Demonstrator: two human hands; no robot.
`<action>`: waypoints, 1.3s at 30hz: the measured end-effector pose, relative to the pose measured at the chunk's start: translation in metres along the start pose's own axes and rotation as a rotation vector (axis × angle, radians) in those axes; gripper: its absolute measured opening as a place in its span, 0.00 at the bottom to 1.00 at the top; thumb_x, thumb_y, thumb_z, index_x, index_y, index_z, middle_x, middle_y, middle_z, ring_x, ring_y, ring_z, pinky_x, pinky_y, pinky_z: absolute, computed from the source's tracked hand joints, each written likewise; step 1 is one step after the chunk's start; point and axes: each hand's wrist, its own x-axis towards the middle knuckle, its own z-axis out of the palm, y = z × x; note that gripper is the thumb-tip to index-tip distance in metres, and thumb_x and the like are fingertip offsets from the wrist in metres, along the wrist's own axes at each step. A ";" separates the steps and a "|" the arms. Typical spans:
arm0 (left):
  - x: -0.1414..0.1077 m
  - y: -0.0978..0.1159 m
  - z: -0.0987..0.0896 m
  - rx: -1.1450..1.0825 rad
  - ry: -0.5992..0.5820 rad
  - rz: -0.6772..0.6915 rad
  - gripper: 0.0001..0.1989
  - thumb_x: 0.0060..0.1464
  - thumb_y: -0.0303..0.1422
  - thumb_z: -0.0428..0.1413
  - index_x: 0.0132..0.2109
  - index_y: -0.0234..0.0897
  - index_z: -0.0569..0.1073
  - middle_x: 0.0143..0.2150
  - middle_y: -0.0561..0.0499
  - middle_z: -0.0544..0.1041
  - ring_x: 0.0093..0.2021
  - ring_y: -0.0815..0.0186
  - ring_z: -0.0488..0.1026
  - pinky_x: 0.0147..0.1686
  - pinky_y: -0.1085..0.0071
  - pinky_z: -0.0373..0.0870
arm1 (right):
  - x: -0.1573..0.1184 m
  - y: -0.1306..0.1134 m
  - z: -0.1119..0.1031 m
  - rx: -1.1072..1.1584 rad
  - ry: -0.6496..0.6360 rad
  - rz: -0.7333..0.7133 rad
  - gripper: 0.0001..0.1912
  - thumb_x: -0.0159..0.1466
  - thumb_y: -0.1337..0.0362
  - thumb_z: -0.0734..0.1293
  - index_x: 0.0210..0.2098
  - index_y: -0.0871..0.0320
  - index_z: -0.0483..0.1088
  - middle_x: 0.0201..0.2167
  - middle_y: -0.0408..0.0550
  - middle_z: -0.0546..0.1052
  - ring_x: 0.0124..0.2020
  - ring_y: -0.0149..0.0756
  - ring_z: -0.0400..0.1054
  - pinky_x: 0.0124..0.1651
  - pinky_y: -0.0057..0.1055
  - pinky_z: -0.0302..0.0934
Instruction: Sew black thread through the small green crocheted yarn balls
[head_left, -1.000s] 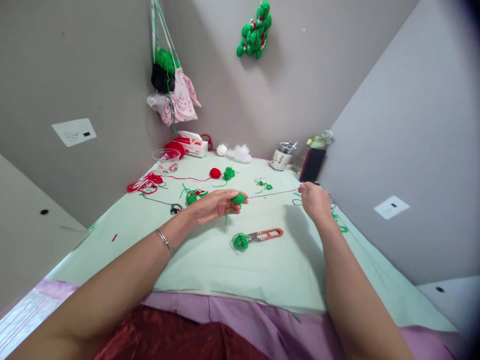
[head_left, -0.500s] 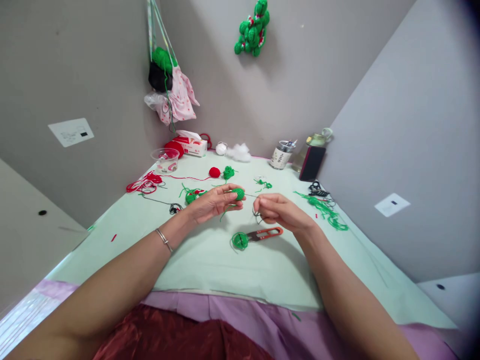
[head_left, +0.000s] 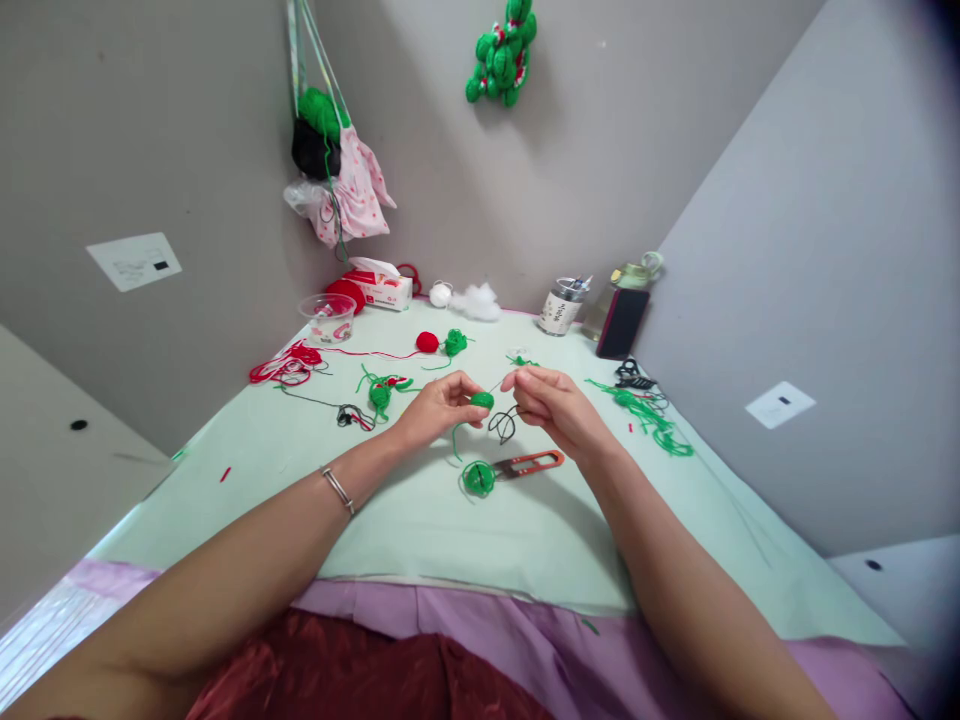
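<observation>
My left hand (head_left: pixel 448 408) pinches a small green crocheted piece (head_left: pixel 482 400) between thumb and fingertips, and a green yarn tail dangles below it. Just to its right, my right hand (head_left: pixel 559 405) is closed in a pinch, with loops of black yarn (head_left: pixel 502 425) hanging from its fingers. A thin straight line runs between the green piece and the right fingertips; whether it is a needle or taut yarn I cannot tell. Beneath the hands, a round green piece with black yarn (head_left: pixel 478 478) lies against the blades of orange-handled thread snips (head_left: pixel 531 463).
Farther back are a green and red crocheted piece (head_left: pixel 381 393), a red ball (head_left: pixel 427 342), green yarn (head_left: pixel 454 343) and white stuffing (head_left: pixel 477 302). Red yarn (head_left: pixel 289 362) and a clear tub (head_left: pixel 330 325) are left. Green strands (head_left: pixel 652 420), a phone (head_left: pixel 624 323) and a pen tin (head_left: pixel 561 308) stand right.
My right hand has moved slightly up and left, closer to the green piece. My left hand has turned the piece, and the black yarn loops hang wider.
</observation>
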 end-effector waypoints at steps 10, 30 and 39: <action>0.004 0.002 -0.012 -0.006 0.167 0.111 0.19 0.45 0.30 0.67 0.47 0.37 0.78 0.42 0.51 0.77 0.36 0.69 0.73 0.42 0.68 0.70 | -0.016 -0.005 0.025 -0.661 -0.288 0.018 0.22 0.70 0.49 0.60 0.43 0.60 0.76 0.28 0.43 0.71 0.24 0.27 0.58 0.28 0.25 0.54; 0.006 0.004 -0.011 -0.067 0.189 0.142 0.18 0.40 0.31 0.71 0.37 0.36 0.72 0.36 0.53 0.77 0.39 0.67 0.74 0.44 0.66 0.70 | -0.003 0.006 0.022 -0.240 0.128 -0.067 0.15 0.61 0.53 0.70 0.35 0.59 0.70 0.28 0.47 0.76 0.24 0.32 0.70 0.28 0.31 0.63; 0.005 0.010 -0.008 -0.042 0.176 0.131 0.20 0.38 0.35 0.71 0.33 0.36 0.70 0.30 0.56 0.76 0.32 0.70 0.72 0.39 0.69 0.69 | -0.005 0.008 0.025 -0.430 0.238 -0.116 0.12 0.58 0.55 0.71 0.31 0.60 0.77 0.21 0.42 0.69 0.24 0.29 0.58 0.27 0.29 0.52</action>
